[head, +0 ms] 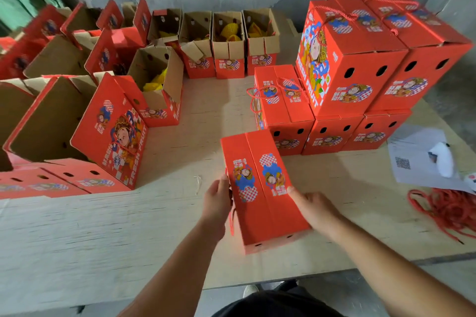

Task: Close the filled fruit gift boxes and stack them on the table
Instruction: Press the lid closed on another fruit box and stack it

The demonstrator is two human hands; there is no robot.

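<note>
Box [262, 193] closed, table edge [322, 275] near

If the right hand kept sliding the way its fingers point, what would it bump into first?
Its fingers already touch the closed box it holds. The right hand points up-left across that box's lid, probably toward the left hand next.
</note>
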